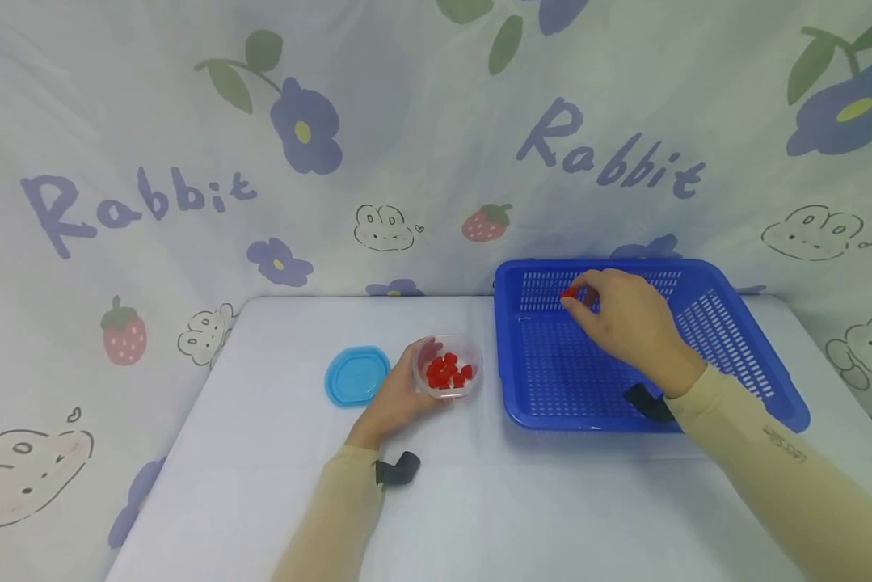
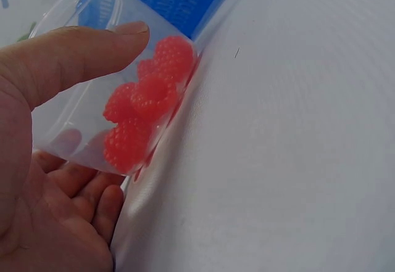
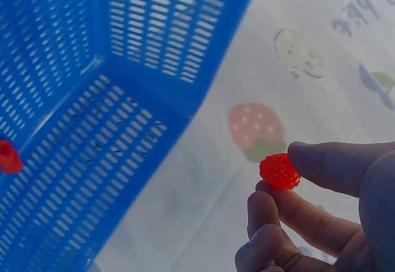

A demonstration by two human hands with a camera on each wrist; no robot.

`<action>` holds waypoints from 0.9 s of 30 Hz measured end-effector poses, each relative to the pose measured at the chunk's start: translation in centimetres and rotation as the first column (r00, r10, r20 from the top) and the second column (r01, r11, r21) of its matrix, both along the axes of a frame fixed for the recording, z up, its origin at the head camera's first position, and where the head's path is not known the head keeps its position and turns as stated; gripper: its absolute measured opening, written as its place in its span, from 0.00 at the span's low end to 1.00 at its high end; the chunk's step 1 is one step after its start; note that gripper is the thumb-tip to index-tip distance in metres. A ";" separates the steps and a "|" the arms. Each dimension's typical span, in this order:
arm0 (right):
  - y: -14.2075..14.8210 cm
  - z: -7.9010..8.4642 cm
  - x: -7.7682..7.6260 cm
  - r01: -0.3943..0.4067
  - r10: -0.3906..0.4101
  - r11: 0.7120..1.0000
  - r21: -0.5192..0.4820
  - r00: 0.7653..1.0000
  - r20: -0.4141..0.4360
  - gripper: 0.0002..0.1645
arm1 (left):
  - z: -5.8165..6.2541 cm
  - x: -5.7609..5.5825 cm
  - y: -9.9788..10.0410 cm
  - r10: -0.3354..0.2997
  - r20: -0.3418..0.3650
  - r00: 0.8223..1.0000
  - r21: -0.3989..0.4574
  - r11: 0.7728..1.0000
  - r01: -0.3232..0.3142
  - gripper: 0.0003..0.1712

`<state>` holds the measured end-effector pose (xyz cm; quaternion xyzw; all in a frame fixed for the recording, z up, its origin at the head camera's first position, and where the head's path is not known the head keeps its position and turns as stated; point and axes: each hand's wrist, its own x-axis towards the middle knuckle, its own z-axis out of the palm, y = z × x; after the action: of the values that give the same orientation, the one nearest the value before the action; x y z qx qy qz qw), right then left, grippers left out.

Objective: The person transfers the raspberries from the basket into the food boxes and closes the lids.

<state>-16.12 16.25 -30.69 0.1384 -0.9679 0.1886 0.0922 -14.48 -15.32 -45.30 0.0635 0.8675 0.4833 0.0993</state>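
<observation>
In the head view my left hand [image 1: 395, 400] grips a clear plastic container [image 1: 475, 368] standing on the table, thumb on one side and fingers round the other. Several red raspberries [image 1: 443, 372] lie in its bottom; the left wrist view shows these raspberries [image 2: 154, 93] through the wall. Above the blue basket [image 1: 511, 380], my right hand [image 1: 628, 319] pinches one raspberry [image 3: 279, 171] between thumb and fingertip. Another red piece [image 3: 9, 158] shows inside the basket in the right wrist view, cut off by the frame's edge.
A light blue lid [image 1: 357, 377] lies on the white-covered table [image 1: 436, 501], left of the container. Behind the table hangs a printed cloth [image 1: 421, 121] with flowers, rabbits and strawberries. The basket stands at the table's back right, near the cloth.
</observation>
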 end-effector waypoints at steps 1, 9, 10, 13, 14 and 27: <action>-0.1 0.2 0.1 0.000 0.000 1.000 0.000 1.000 0.000 0.16 | 0.0 0.0 0.0 -0.002 -0.004 1.000 0.004 1.000 0.002 0.53; -1.3 1.1 1.6 -0.015 0.015 1.000 -0.024 0.999 -0.030 0.14 | -0.3 -0.1 -0.1 -0.011 -0.020 1.000 0.017 1.000 0.011 0.53; -1.4 1.2 1.8 -0.018 0.017 0.999 -0.027 0.999 -0.040 0.14 | -0.3 -0.1 -0.1 -0.009 -0.019 1.000 0.014 1.000 0.010 0.53; -1.9 1.2 2.4 -0.028 0.026 0.999 -0.034 0.997 -0.077 0.14 | -0.2 -0.1 -0.1 -0.004 -0.011 1.000 0.008 1.000 0.005 0.54; -2.0 1.2 2.5 -0.031 0.028 0.999 -0.036 0.996 -0.085 0.14 | -0.2 -0.1 -0.1 -0.002 -0.009 1.000 0.006 1.000 0.003 0.54; -3.8 0.6 4.3 -0.070 0.062 0.994 -0.082 0.993 -0.105 0.14 | 0.0 0.0 -0.1 0.002 0.004 1.000 -0.004 1.000 -0.002 0.53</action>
<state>-11.84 12.49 -30.11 0.1757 -0.9478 0.2254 0.1411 -14.47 -15.41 -45.32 0.0615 0.8684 0.4816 0.1007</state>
